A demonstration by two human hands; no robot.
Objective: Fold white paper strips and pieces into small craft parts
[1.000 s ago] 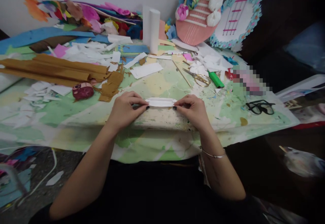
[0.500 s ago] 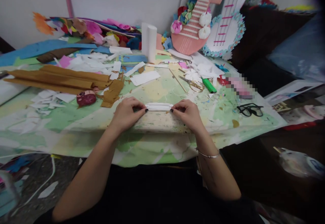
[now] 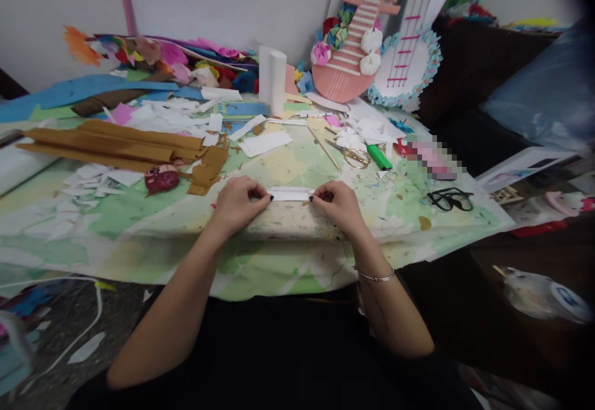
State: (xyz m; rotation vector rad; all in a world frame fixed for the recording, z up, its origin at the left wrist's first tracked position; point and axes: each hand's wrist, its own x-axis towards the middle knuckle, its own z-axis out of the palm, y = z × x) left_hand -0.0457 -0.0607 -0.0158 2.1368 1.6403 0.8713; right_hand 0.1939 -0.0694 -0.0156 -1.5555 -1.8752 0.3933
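Across the desk (image 3: pixel 260 171), scraps (image 3: pixel 160 115) are lying on the left, scissors (image 3: pixel 344 151) resting beyond the right hand (image 3: pixel 338 206). Both hands are pinching tight: left hand (image 3: pixel 242 206) gripping one end of a white strip (image 3: pixel 292 195), right hand gripping the other, stretching between them near the front edge.

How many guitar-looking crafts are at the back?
2. The pink one stands right of the middle, and the white, blue-edged one is just to its right. More could be hidden behind them.
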